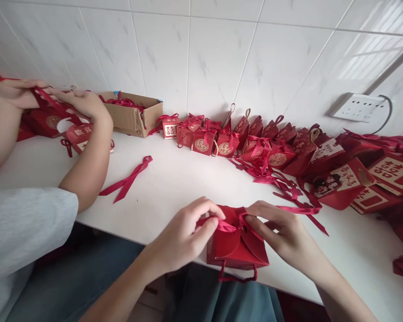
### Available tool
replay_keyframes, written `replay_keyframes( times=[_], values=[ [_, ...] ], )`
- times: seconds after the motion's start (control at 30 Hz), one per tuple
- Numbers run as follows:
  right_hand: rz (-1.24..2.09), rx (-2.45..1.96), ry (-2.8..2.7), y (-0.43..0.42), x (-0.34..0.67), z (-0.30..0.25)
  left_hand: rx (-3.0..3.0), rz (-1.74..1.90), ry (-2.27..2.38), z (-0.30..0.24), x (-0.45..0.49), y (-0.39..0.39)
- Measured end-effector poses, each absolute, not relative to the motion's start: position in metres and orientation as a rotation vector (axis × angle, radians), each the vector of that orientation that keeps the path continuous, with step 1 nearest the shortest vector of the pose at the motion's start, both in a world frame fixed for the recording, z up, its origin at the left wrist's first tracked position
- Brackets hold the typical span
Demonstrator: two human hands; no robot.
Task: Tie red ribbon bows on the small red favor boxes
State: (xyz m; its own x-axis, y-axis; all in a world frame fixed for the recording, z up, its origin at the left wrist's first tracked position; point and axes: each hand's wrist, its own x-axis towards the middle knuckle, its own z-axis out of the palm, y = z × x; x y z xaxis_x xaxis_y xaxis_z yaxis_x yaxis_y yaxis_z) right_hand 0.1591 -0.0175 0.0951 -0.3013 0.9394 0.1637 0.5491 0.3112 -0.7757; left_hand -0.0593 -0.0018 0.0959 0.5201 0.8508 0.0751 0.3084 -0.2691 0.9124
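A red gift box (pixel 237 250) with folded top flaps and a dark red cord handle (pixel 237 278) sits at the table's front edge before me. A crimson ribbon (pixel 227 227) crosses at the top of it. My left hand (pixel 193 232) pinches one side of this ribbon between thumb and fingers. On the other side my right hand (pixel 278 228) has its thumb and fingers closed on the ribbon by the crossing. One ribbon tail (pixel 298 209) runs out to the right behind my right hand, over the table.
At left, a co-worker's hands (pixel 83 105) handle red ribbon above another red box (pixel 79 136). A cardboard carton (pixel 137 114) holds ribbons. Finished-looking red boxes (pixel 203 142) line the wall, with more piled at right (pixel 342 181). A loose ribbon (pixel 130 179) lies left of centre.
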Motion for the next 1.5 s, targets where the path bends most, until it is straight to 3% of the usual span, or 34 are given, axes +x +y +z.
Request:
replay_keyframes(
  times=[0.5,0.87,1.33,1.5],
  values=[
    [0.421,-1.158,-1.959,-0.024,0.150,0.076,2.573,0.251,1.133,0.120,-0.064,-0.008],
    [0.483,-1.241,-1.747,-0.019,0.143,0.074,3.071,0.399,0.986,0.130,-0.054,0.002],
    [0.349,-1.003,-1.900,-0.016,0.132,0.073,2.595,0.502,0.890,0.141,-0.041,0.026],
    [0.637,-1.008,-1.765,-0.012,0.133,0.071,2.329,0.508,0.868,0.135,-0.038,0.039]
  ],
)
